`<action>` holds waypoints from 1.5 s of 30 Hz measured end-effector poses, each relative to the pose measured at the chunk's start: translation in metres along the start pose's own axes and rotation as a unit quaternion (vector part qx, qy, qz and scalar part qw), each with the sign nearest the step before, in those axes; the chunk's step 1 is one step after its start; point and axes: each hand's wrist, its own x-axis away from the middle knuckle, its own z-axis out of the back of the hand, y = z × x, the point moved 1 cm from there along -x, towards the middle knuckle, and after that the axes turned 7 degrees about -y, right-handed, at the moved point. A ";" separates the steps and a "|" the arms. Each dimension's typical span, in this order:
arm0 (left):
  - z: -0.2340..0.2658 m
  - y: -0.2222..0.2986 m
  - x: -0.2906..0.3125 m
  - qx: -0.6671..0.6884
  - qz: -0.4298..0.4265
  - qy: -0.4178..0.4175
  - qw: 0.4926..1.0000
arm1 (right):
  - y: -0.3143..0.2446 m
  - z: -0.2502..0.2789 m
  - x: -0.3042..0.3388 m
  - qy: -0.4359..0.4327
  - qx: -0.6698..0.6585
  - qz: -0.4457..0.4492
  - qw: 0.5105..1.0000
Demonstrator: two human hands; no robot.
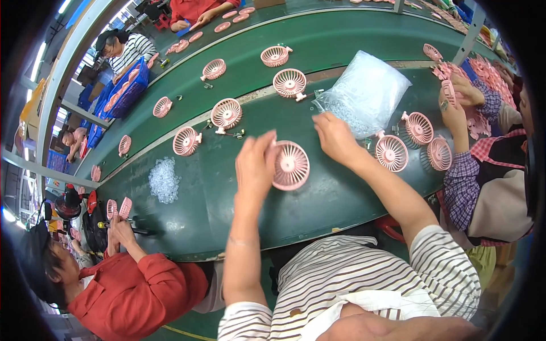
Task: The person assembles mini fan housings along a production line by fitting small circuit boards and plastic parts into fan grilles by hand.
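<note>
My left hand [256, 165] is closed on a round pink fan housing [291, 165], gripping it at its upper left edge. Its slatted, cage-like face is turned up over the green belt. My right hand [336, 139] is beside the mouth of a clear plastic bag [369, 91], fingers drawn together; whatever they may hold is too small to make out. Small clear pieces fill the bag, and some show at its opening. Just right of my right forearm lies another pink fan housing [392, 153], with two more beyond it.
A heap of small clear plastic pieces [164, 181] lies to the left on the green belt [222, 219]. Several pink fan housings with small wired parts line the far side. A co-worker in red [136, 290] sits at left, another in a checked sleeve [463, 179] at right, both handling pink parts.
</note>
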 end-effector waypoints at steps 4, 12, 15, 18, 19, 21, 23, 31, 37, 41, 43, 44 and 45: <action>-0.004 0.013 0.077 0.062 0.216 0.064 0.972 | 0.015 -0.032 -0.052 -0.066 0.206 -0.060 0.975; -0.025 0.007 0.123 -0.009 0.172 0.092 0.981 | 0.051 -0.049 -0.074 -0.053 0.230 -0.075 0.969; -0.026 0.013 0.123 0.094 0.225 0.107 0.964 | 0.052 -0.046 -0.067 -0.027 0.212 -0.068 0.975; -0.030 0.011 0.127 0.184 0.265 0.149 0.935 | 0.014 -0.034 -0.049 -0.037 0.011 -0.096 0.995; -0.032 0.010 0.129 0.241 0.266 0.168 0.918 | -0.011 -0.029 -0.035 -0.066 -0.105 -0.122 0.985; -0.036 0.008 0.130 0.299 0.265 0.182 0.898 | -0.062 -0.022 -0.001 -0.109 -0.283 -0.132 0.944; -0.039 0.012 0.124 0.315 0.245 0.199 0.895 | -0.088 -0.023 0.027 -0.114 -0.344 -0.140 0.921; -0.057 0.015 0.121 0.316 0.238 0.222 0.891 | -0.091 -0.032 0.048 -0.184 -0.382 -0.209 0.881; -0.053 0.023 0.111 0.425 0.235 0.253 0.837 | -0.080 -0.051 0.058 -0.075 -0.338 -0.106 0.932; -0.070 0.034 0.084 0.323 0.194 0.149 0.914 | -0.052 -0.030 0.058 -0.015 -0.352 -0.197 0.915; -0.067 0.045 0.077 0.256 0.144 0.149 0.944 | -0.030 -0.028 0.063 0.021 -0.349 -0.204 0.915; -0.063 0.047 0.077 0.233 0.123 0.147 0.953 | -0.027 -0.028 0.064 0.019 -0.355 -0.210 0.911; -0.060 0.047 0.079 0.212 0.101 0.144 0.961 | -0.026 -0.026 0.063 0.018 -0.360 -0.218 0.907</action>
